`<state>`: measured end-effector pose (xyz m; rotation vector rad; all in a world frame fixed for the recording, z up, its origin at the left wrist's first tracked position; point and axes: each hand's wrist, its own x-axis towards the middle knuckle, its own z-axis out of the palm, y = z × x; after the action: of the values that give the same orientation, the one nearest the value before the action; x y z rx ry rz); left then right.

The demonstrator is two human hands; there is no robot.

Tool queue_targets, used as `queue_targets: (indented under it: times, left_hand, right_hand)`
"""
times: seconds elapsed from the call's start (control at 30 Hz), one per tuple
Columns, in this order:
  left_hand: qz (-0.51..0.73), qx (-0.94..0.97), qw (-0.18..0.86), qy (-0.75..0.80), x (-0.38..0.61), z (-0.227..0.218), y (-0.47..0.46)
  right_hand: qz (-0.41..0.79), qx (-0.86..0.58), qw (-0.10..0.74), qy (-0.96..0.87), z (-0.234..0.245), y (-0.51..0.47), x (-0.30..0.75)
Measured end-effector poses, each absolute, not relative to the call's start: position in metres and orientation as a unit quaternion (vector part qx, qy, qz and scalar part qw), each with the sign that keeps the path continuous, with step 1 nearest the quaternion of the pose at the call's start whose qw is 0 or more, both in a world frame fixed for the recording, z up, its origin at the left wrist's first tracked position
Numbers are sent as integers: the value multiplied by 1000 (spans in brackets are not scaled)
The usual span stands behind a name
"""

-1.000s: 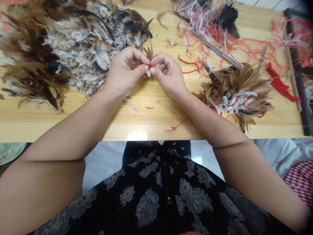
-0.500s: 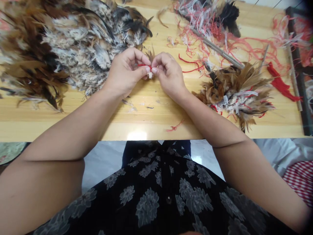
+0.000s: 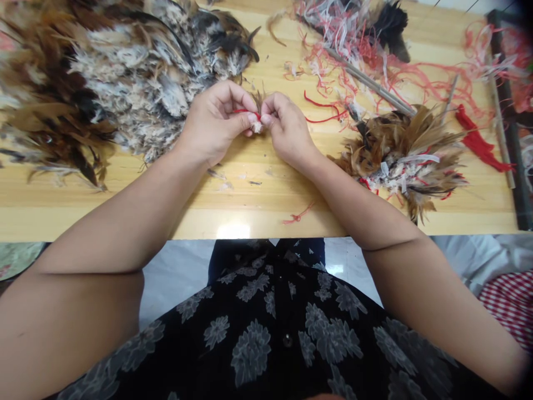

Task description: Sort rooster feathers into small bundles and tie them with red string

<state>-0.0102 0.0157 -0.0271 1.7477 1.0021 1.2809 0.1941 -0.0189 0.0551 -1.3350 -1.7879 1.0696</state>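
Observation:
Above the middle of the table, my left hand (image 3: pixel 222 114) pinches a small bunch of feathers (image 3: pixel 257 128) with a red string (image 3: pixel 241 111) across it. The bunch's pale fluffy end shows below the fingertips, and its brown tips poke up behind them. My right hand (image 3: pixel 287 125) is closed in a pinch at the right side of the bunch, on the red string close to the left fingertips. Most of the bunch and the string's far end are hidden by my fingers.
A large heap of feathers (image 3: pixel 137 78) covers the table's left. To the right lie tied feather bunches (image 3: pixel 387 144), a red yarn bundle (image 3: pixel 478 139), thin sticks (image 3: pixel 370 83) and tangled pink and white strips (image 3: pixel 333 33). A dark frame (image 3: pixel 510 128) stands at the right edge.
My right hand has shifted slightly to the right, opening a small gap between the fingertips. My left hand stays nearly where it was.

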Motion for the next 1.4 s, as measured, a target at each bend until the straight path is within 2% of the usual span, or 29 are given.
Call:
queue_targets:
  times: [0.2,0.5,0.8,1.1,1.4]
  left_hand:
    - [483,699,365,381,-17,-28,14]
    - [484,695,365,386,-15,-18,8]
    - [483,692,381,378,-16,-24,8]
    - [504,644,444,367,-13,-21,7]
    - [488,624,455,407,-18,-10,-1]
  right_hand:
    - [408,-518,336,-672,54,-13,198]
    - [461,-477,401,-632,51,-13,198]
    - [407,-463,360,-700,56,-17,204]
    - [313,-494,249,-772,57,-16,196]
    - [228,-481,207,-821,36,2,208]
